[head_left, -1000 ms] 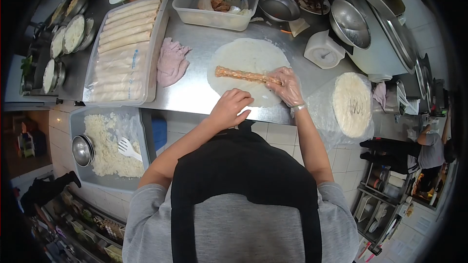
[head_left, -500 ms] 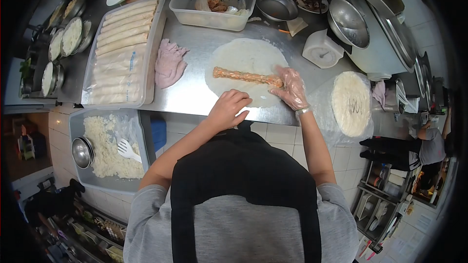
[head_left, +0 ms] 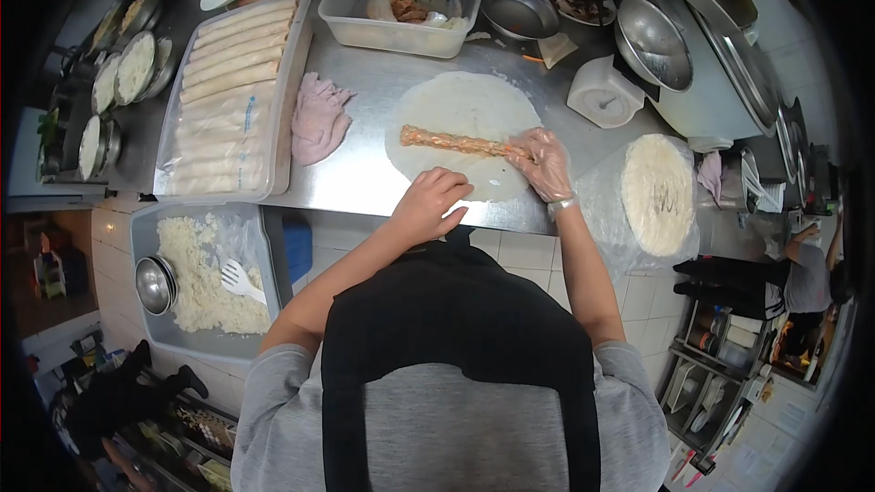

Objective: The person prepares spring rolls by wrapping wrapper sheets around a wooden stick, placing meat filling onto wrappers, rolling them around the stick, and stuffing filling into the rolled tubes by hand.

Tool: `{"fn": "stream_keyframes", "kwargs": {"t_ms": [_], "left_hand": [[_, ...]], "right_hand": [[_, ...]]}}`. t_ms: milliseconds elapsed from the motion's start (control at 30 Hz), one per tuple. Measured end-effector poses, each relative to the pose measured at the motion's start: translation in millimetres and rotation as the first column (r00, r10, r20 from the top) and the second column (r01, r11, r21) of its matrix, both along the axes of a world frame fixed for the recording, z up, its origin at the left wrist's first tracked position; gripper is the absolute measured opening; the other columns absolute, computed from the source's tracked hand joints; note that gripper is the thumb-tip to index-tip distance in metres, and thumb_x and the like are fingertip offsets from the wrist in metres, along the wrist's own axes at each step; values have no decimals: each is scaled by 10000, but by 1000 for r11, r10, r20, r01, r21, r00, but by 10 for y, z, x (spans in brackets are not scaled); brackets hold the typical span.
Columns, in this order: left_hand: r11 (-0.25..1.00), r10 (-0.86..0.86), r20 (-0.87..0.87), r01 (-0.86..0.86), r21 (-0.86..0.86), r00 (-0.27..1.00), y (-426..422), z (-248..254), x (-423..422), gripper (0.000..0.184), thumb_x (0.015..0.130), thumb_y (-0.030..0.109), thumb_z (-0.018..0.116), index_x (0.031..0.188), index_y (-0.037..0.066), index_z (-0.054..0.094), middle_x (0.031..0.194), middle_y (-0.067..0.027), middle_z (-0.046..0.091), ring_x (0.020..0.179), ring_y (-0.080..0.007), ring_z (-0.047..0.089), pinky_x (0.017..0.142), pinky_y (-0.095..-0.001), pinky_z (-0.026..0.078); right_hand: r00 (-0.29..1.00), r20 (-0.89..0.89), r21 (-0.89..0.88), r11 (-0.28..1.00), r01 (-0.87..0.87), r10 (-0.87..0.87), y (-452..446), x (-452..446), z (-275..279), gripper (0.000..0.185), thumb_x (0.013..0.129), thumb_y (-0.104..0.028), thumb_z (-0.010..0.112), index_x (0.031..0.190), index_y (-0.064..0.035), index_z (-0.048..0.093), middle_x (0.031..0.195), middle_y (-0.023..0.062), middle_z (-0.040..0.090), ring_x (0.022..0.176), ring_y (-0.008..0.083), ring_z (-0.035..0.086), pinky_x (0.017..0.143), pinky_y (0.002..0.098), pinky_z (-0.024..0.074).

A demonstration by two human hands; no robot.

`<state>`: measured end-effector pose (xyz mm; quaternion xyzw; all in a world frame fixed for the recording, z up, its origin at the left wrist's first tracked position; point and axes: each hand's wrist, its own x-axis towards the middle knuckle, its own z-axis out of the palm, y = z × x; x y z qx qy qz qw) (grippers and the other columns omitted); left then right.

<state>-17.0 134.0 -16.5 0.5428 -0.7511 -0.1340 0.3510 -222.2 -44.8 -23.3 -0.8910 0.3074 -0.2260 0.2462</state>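
A round white wrapper sheet (head_left: pixel 465 96) lies flat on the steel table, with a long strip of orange-brown filling (head_left: pixel 447 139) across it. My right hand (head_left: pixel 543 166), in a clear plastic glove, has its fingers closed on the right end of the filling. Bare and slightly curled, my left hand (head_left: pixel 430 204) rests at the sheet's near left edge, fingers a little apart and nothing held. To the right is a stack of wrapper sheets (head_left: pixel 656 196) in plastic.
A tub of rolls (head_left: pixel 296 82) and a pink cloth (head_left: pixel 320 118) are at left. Behind stand a plastic container (head_left: pixel 392 35), a metal bowl (head_left: pixel 519 11) and a scale (head_left: pixel 605 93). A rice bin (head_left: pixel 210 282) sits below left. Other people are in the background.
My right hand has shifted slightly left from its more spread pose and closed on the filling's end. My left hand has stayed in place. A person at the lower left has moved.
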Motion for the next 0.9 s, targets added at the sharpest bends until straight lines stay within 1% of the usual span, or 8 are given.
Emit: {"fn": "stream_keyframes", "kwargs": {"t_ms": [133, 267, 333, 467, 533, 633, 700, 900], "left_hand": [[1000, -5, 4, 5, -6, 1000, 3, -28, 4, 301, 808, 173, 671, 1078, 44, 638, 1109, -85, 601, 1050, -277, 550, 902, -403, 432], [999, -25, -30, 24, -36, 999, 27, -37, 42, 311, 794, 183, 669, 1064, 38, 618, 1071, -85, 587, 1046, -272, 539, 908, -407, 427], [992, 62, -53, -67, -106, 997, 73, 11, 86, 309, 788, 187, 669, 1052, 34, 619, 1085, -94, 587, 1056, -286, 538, 919, -410, 427], [980, 193, -36, -195, -36, 980, 233, -37, 213, 313, 796, 181, 671, 1070, 35, 628, 1122, -105, 591, 1084, -294, 538, 941, -411, 419], [986, 156, -20, -157, -53, 987, 235, -33, 228, 320, 794, 177, 671, 1077, 33, 629, 1136, -107, 586, 1098, -291, 530, 943, -412, 420], [983, 165, -19, -166, -80, 986, 233, -44, 223, 335, 766, 178, 672, 1051, 12, 619, 1116, -116, 585, 1078, -295, 528, 947, -415, 425], [983, 163, -27, -165, -83, 986, 228, -60, 224, 336, 764, 177, 673, 1052, 12, 619, 1116, -115, 584, 1076, -295, 528, 947, -415, 426], [990, 127, -60, -130, -53, 990, 234, -68, 286, 331, 783, 168, 677, 1078, 29, 629, 1107, -113, 584, 1075, -299, 531, 941, -407, 433]], "right_hand": [[999, -35, -125, 992, -33, 29, 145, 223, 422, 503, 714, -281, 760, 1163, -84, 648, 998, 94, 611, 965, 304, 551, 860, 419, 437], [981, -137, -268, 948, -168, 135, 322, 779, 342, 383, 784, -305, 687, 1107, -100, 667, 980, 91, 618, 972, 284, 558, 850, 447, 425], [976, -146, -278, 940, -197, 162, 362, 992, 337, 352, 789, -278, 682, 1101, -115, 674, 979, 84, 620, 961, 269, 569, 825, 438, 438], [944, -279, -289, 921, -260, 179, 387, 1210, 293, 331, 804, -253, 680, 1098, -103, 675, 968, 75, 622, 932, 265, 581, 807, 417, 458], [931, -323, -293, 917, -269, 170, 405, 1269, 302, 329, 817, -257, 679, 1101, -91, 674, 966, 72, 625, 927, 268, 583, 809, 412, 465], [956, -194, -301, 914, -271, 220, 441, 1377, 302, 326, 817, -257, 681, 1089, -77, 668, 947, 77, 624, 918, 275, 585, 808, 427, 469], [931, -293, -304, 903, -305, 216, 468, 1454, 280, 377, 809, -261, 687, 1122, -54, 650, 947, 98, 619, 925, 287, 586, 811, 437, 472], [929, -319, -281, 918, -281, 187, 521, 1650, 249, 441, 809, -266, 676, 1177, -28, 619, 968, 124, 610, 932, 302, 589, 810, 428, 476]]}}
